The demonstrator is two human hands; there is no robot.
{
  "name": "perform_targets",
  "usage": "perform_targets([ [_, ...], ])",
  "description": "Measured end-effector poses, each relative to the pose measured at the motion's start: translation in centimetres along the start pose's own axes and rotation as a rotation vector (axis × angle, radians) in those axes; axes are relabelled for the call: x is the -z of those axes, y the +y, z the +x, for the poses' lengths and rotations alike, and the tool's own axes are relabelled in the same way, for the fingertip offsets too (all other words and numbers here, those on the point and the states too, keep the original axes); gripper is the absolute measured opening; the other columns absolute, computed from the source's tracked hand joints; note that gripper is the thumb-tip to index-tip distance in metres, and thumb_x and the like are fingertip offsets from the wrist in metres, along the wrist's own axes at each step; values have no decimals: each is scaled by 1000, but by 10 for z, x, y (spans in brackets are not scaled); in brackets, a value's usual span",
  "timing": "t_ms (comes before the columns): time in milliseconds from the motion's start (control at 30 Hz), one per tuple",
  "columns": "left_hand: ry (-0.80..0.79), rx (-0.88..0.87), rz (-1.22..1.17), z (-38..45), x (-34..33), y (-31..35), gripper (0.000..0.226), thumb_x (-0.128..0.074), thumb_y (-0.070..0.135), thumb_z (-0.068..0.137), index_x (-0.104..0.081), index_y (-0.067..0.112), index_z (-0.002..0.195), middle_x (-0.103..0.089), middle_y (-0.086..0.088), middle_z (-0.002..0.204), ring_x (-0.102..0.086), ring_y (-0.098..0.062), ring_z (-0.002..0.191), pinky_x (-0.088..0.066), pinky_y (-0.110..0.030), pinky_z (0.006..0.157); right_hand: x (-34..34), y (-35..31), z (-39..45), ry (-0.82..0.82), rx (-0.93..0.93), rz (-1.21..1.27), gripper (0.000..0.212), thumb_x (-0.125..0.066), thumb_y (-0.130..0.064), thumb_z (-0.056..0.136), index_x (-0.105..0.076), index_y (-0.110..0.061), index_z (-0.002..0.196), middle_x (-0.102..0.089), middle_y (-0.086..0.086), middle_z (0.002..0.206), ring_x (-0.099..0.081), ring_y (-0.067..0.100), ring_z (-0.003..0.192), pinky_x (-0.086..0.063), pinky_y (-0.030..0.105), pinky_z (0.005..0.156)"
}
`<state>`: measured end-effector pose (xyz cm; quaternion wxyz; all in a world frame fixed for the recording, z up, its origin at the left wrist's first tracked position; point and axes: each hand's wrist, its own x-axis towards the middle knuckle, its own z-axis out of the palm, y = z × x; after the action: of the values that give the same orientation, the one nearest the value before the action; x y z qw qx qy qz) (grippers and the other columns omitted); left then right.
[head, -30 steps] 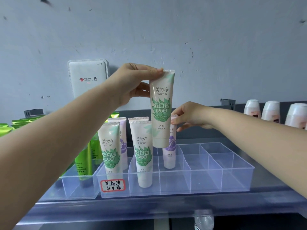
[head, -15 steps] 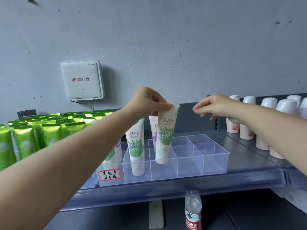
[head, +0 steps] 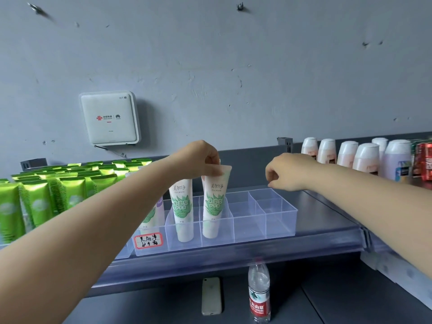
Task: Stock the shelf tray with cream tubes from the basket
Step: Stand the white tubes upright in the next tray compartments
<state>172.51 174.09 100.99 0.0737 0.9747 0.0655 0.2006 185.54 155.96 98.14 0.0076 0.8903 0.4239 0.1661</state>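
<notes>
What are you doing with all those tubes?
A person is filling a clear tray on a shelf with cream tubes. The left hand pinches the top of a green-and-white tube that stands in a front compartment, beside another tube like it. The right hand hovers over the tray's back edge, fingers loosely curled, holding nothing. The compartments to the right hold no tubes.

I am working with both forearms bare right up to the near edge of view, wearing no sleeves, gloves, watch or rings on my left hand (head: 198,160) or my right hand (head: 288,171).
</notes>
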Motion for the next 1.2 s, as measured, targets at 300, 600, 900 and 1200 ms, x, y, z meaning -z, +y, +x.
perform_targets([
  [300,-12,-27,47,-9,6,-1,17,-67,17,84,-67,7,97,-58,3,84,-50,-14,75,-35,-12,59,10,-1,-26,-28,29,-122,19,-50,-27,90,-62,-23,103,-61,-6,109,-53,19,94,-37,27,67],
  [600,26,-1,54,-14,4,-3,15,-63,17,87,-65,6,97,-58,2,88,-50,-17,81,-37,-18,62,11,-8,-47,-48,66,-177,19,-49,-25,90,-62,-22,103,-62,-4,108,-57,21,101,-38,28,67],
  [900,111,18,305,-25,-2,15,36,-60,29,87,-54,19,122,-59,2,122,-57,-21,103,-40,-27,74,18,-6,-71,39,68,-210,26,-49,-26,90,-60,-22,113,-61,-3,113,-54,22,106,-35,28,69],
  [1200,260,-145,525,-40,-38,77,41,-49,34,90,-47,21,128,-51,1,127,-48,-24,116,-31,-34,96,9,19,-140,87,-16,-198,28,-45,-33,93,-54,-18,115,-55,0,114,-47,22,110,-34,31,75],
])
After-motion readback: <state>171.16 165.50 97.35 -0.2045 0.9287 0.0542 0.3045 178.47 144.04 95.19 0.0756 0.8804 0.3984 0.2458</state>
